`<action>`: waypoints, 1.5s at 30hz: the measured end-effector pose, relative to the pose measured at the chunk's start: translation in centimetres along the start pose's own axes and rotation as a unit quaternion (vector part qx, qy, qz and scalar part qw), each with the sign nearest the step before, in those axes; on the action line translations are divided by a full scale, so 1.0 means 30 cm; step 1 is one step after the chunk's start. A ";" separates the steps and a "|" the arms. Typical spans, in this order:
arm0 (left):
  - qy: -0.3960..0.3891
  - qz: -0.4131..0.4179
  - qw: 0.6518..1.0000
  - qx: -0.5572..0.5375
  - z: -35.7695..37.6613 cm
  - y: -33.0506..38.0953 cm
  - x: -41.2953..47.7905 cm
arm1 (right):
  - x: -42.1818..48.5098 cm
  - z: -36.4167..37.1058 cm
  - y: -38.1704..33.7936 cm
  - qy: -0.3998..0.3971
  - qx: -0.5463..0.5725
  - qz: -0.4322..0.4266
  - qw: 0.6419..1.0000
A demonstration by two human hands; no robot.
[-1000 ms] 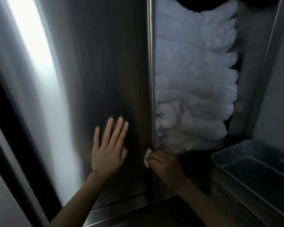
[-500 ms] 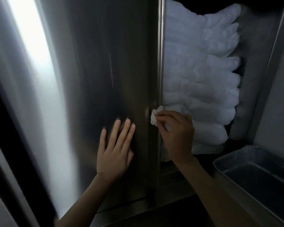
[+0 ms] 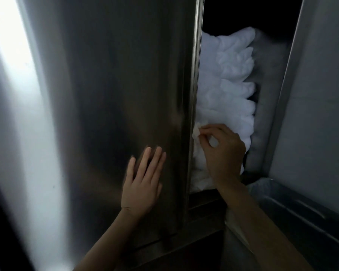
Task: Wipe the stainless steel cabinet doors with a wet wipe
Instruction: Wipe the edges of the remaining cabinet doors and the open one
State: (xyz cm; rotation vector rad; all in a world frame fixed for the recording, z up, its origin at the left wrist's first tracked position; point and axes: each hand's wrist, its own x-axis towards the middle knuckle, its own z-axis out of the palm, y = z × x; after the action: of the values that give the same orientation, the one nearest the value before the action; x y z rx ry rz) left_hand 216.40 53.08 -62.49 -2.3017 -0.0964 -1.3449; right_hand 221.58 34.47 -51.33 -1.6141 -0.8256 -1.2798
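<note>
A tall stainless steel cabinet door (image 3: 115,90) fills the middle of the view, its right edge (image 3: 194,85) standing in front of an open compartment. My left hand (image 3: 143,182) lies flat on the lower door face, fingers straight and pointing up. My right hand (image 3: 223,153) pinches a small white wet wipe (image 3: 196,132) and presses it against the door's right edge, about halfway up.
A stack of folded white towels (image 3: 225,81) fills the open compartment behind the door edge. A second steel door (image 3: 319,94) stands open at the right. A metal bin with a plastic liner (image 3: 294,208) sits at the lower right.
My right hand has slid the wipe up the door's right edge from near the bottom to mid-height. My left hand stays flat on the door.
</note>
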 end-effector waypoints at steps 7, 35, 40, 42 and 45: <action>-0.020 0.008 1.000 -0.011 0.014 0.064 0.044 | 0.041 -0.075 0.056 -0.015 -0.037 0.009 0.999; -0.144 -0.004 0.975 -0.171 -0.059 0.348 0.245 | 0.060 -0.295 0.227 -0.077 -0.122 0.106 0.984; -0.265 -0.012 0.929 -0.256 -0.297 0.274 0.370 | 0.203 -0.365 0.145 -0.170 -0.134 0.151 0.964; -0.286 -0.029 0.915 -0.283 -0.398 0.226 0.465 | 0.293 -0.397 0.094 -0.202 -0.139 0.173 0.954; -0.287 -0.029 0.909 -0.300 -0.560 0.129 0.630 | 0.458 -0.463 0.000 -0.244 -0.131 0.206 0.938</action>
State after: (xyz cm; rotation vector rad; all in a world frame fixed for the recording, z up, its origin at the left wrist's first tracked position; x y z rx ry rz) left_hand 213.76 39.22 -41.17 -3.1849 0.0757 -0.7264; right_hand 219.72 21.29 -37.03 -2.2306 -0.5670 -0.7157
